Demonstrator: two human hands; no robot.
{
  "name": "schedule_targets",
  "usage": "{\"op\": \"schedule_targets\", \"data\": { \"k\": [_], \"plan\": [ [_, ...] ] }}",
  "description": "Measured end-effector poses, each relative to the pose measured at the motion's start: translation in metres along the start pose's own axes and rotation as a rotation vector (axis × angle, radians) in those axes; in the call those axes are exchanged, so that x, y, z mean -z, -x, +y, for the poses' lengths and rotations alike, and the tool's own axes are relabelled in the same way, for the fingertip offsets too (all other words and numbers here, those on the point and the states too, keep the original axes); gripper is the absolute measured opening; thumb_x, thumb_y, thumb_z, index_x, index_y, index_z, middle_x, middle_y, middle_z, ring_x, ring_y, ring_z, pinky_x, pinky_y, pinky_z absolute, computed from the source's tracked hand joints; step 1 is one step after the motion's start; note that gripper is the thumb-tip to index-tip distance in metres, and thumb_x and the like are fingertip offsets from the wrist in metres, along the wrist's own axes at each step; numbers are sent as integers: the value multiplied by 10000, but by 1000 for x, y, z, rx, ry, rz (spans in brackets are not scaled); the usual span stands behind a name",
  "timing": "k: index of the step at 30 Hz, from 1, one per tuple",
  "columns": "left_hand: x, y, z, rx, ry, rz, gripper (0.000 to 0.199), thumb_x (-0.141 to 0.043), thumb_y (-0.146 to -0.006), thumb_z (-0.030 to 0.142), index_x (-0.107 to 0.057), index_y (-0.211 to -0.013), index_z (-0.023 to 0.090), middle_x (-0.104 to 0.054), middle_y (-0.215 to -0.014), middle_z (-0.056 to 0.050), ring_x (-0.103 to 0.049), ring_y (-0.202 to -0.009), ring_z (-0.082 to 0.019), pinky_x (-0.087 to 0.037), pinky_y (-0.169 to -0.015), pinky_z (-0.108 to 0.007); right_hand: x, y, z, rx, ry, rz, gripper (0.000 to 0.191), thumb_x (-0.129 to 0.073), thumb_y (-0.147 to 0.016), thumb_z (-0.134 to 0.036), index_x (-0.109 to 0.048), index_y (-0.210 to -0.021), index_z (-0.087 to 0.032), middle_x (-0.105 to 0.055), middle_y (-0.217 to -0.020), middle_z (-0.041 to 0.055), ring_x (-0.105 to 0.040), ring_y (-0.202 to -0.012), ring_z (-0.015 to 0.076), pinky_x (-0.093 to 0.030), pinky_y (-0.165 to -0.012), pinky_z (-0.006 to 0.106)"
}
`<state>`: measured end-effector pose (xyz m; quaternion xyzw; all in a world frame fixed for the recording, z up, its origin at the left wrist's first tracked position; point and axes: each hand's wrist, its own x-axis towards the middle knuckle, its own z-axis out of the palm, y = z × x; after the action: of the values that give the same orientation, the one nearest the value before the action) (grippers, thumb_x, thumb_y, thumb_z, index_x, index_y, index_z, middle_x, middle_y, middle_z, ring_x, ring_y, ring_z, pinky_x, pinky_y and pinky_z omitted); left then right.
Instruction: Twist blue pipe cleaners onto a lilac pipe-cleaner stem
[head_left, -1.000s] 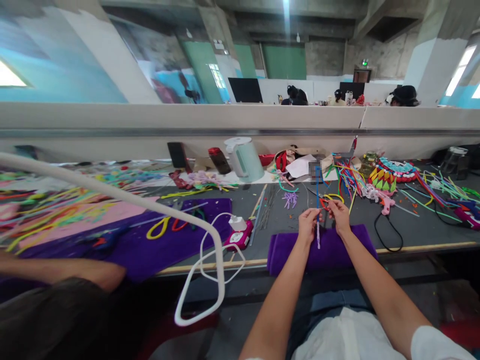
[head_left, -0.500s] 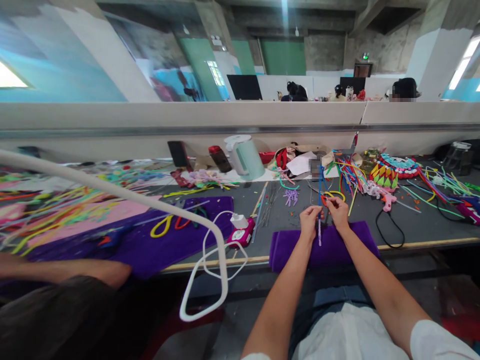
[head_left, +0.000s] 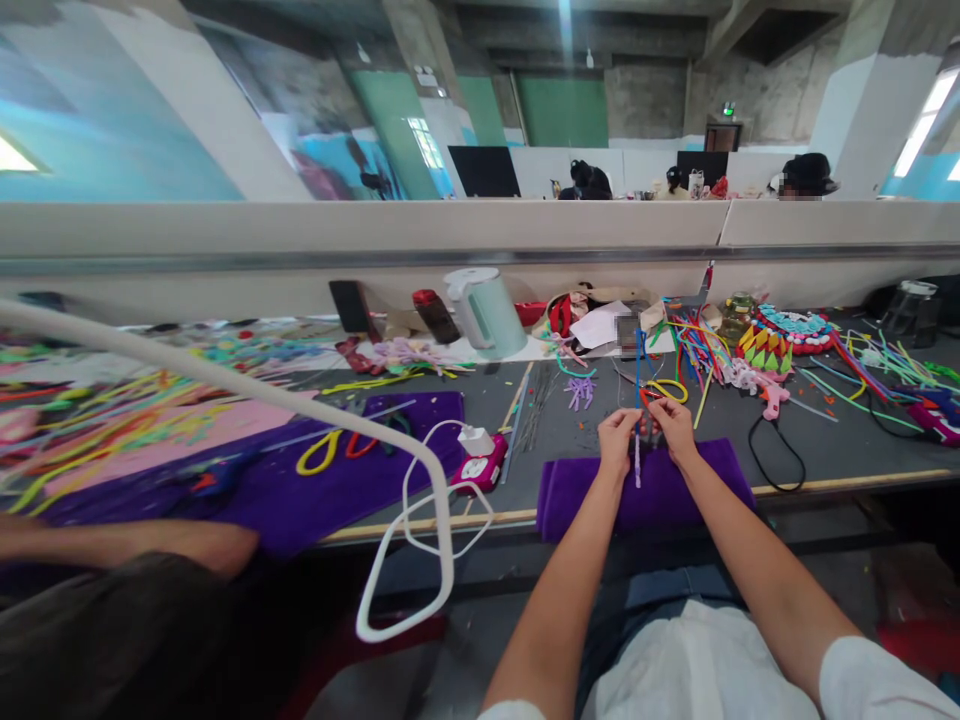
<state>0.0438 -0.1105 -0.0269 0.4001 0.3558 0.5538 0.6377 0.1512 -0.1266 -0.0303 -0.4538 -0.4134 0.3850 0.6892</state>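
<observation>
My left hand [head_left: 616, 438] is closed, its thumb and fingertips pinching an upright pipe cleaner. The pipe cleaner's upper part [head_left: 638, 362] is blue, and a pale lilac end [head_left: 637, 468] hangs below the fingers. Close beside it, my right hand [head_left: 675, 428] is also closed in a pinch. What sits in those right fingertips is too small to make out; something orange-red shows at them. Both hands are over a rolled purple cloth [head_left: 577, 495] at the table's front edge. Just beyond the right hand lies a yellow loop handle [head_left: 670, 391], partly hidden.
A white tubular frame [head_left: 439, 490] crosses the left side near a pink power strip [head_left: 480, 465] with a plug. Behind stand a pale green kettle [head_left: 491, 315] and a bundle of pipe cleaners [head_left: 701, 345]. A pink glue gun [head_left: 772, 395] lies rightward. Another person's arm [head_left: 135, 545] rests left.
The view has shifted slightly. My right fingertips have moved a little closer to the pipe cleaner; my left hand keeps its pinch.
</observation>
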Motion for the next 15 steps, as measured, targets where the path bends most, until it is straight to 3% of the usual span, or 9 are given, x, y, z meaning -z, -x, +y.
{"op": "schedule_targets", "data": {
  "k": [10, 15],
  "plan": [
    [5, -11, -3, 151, 142, -76, 248, -713, -570, 306, -609, -716, 135, -566, -552, 16, -510, -449, -82, -441, -487, -227, -1, 1, -1, -33, -51, 41, 353, -627, -678, -507, -627, -748, -161, -561, -570, -27, -447, -412, 70, -383, -399, 204],
    [5, -11, -6, 172, 173, -109, 271, -721, -585, 310, -615, -756, 129, -603, -604, -9, -543, -488, -91, -472, -532, -244, -2, 5, 1, -46, -36, -51, 360, -640, -678, -501, -662, -813, -168, -594, -614, -10, -489, -459, 84, -397, -421, 202]
  ]
}}
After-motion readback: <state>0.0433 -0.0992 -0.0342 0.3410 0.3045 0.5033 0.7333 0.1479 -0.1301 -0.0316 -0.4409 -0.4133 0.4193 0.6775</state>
